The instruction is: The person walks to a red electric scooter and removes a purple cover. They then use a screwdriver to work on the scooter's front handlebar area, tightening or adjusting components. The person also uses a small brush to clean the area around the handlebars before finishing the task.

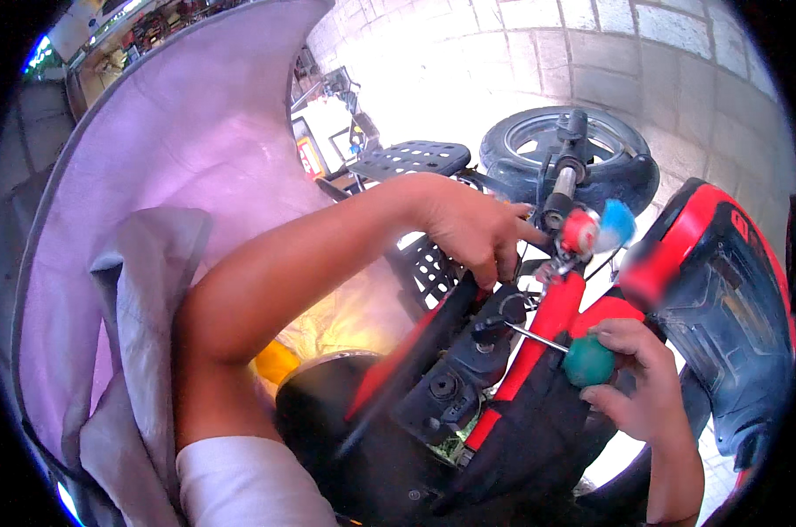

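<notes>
A stubby screwdriver (pixel 589 362) with a round green handle is in my right hand (pixel 639 373), its fingers and thumb wrapped around the handle. Its thin metal shaft points left, the tip at or near a small black fitting (pixel 490 330) on the black-and-red vehicle frame. I cannot tell whether tip and fitting touch. Farther off, my left hand (pixel 477 228) reaches over to the black parts beside the metal steering stem (pixel 563 195), fingers bent downward. What those fingers hold is hidden. Right of them, a red round part (pixel 580 231) and a blue part (pixel 618 225) look blurred.
Beyond the stem lies a small black wheel (pixel 514 145). A red-and-black body panel (pixel 723 299) stands at the right. Left of the frame spreads a large pinkish cover (pixel 165 132). A perforated black footrest-like plate (pixel 415 158) sits near paved ground (pixel 608 53).
</notes>
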`<state>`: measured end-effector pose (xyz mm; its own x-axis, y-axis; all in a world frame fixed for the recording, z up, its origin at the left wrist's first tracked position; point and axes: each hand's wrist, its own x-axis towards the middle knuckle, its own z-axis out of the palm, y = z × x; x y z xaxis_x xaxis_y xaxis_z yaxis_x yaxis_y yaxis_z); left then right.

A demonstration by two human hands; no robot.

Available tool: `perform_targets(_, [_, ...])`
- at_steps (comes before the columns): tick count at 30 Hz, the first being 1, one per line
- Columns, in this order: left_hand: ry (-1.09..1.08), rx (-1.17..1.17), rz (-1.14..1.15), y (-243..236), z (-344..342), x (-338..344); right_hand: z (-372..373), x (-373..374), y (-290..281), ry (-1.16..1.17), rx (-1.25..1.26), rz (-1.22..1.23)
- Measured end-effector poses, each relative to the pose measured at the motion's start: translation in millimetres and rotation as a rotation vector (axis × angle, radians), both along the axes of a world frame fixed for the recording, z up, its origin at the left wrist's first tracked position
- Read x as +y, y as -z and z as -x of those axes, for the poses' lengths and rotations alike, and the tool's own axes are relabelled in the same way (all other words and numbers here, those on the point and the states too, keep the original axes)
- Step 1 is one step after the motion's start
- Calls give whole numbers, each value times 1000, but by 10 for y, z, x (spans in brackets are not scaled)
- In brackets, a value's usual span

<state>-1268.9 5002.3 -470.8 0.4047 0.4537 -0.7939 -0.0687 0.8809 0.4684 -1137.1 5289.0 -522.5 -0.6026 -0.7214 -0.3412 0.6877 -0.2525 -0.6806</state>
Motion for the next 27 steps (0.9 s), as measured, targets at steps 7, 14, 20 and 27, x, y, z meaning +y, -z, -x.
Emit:
perform_targets(7, [15,-242,28,108,99,127,41,62,90,-90,55,19])
perform_targets(14, [238,-234,72,245,225,155,67,65,-4,-113,-77,19])
perform_targets(20, [219,-360,-22,421,170,92,124,66,-11,-159,-121,1])
perform_targets(27, [237,-256,-21,289,214,136,138,128,-2,-220,-137,-29])
